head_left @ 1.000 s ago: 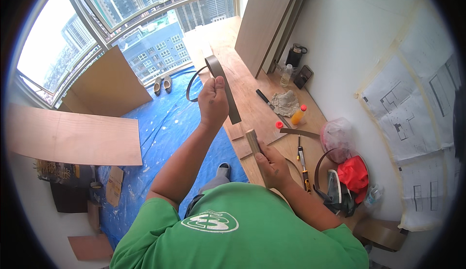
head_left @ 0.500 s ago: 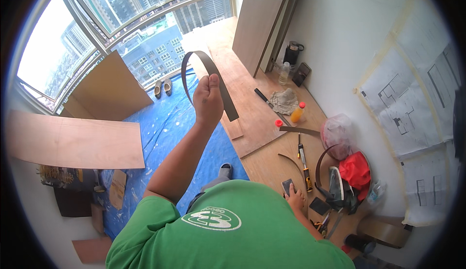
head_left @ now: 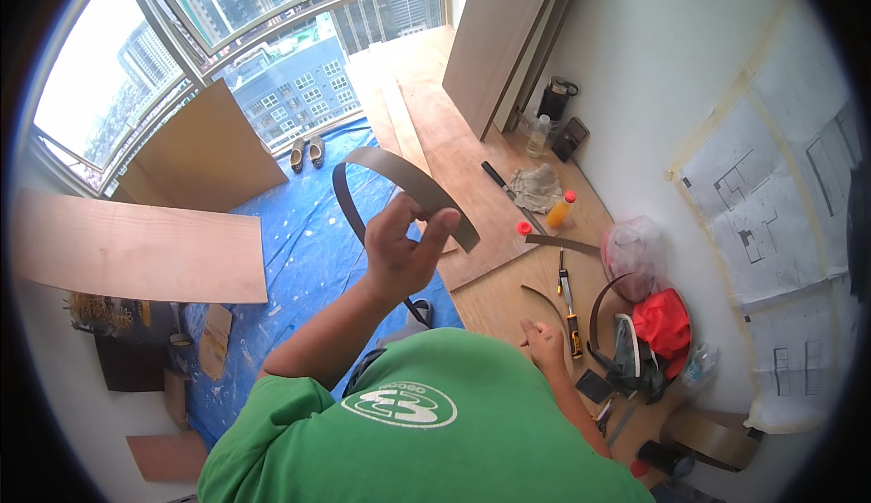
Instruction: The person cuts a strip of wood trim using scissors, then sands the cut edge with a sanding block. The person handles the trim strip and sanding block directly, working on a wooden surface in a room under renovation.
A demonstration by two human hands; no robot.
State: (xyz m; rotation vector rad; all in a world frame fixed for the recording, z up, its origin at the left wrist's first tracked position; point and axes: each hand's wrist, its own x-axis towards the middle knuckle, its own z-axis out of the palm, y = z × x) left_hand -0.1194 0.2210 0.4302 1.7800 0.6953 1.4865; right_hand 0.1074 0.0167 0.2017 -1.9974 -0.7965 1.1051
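Note:
My left hand (head_left: 399,247) is raised over the worktable's left edge, gripping a brown edge-banding strip (head_left: 381,165). The strip bows in a loop above the fist, its cut end pointing down to the right. My right hand (head_left: 545,345) is low over the near part of the table, fingers curled in and thumb up; what it holds, if anything, is hidden. Beside it lie a yellow-and-black utility knife (head_left: 574,335), a thin curved offcut (head_left: 543,300) and a dark flat block (head_left: 594,386).
Plywood sheets (head_left: 435,131) cover the worktable. An orange drink bottle (head_left: 561,210), a rag (head_left: 536,189) and a red bag (head_left: 660,322) are on the right. A large roll of banding (head_left: 712,439) sits near right. Leaning boards (head_left: 145,249) flank the blue floor sheet (head_left: 304,240).
My left hand has come lower and turned, tilting the strip's loop over to the right. My right hand has drawn up and curled; the dark block that was under it is out of sight.

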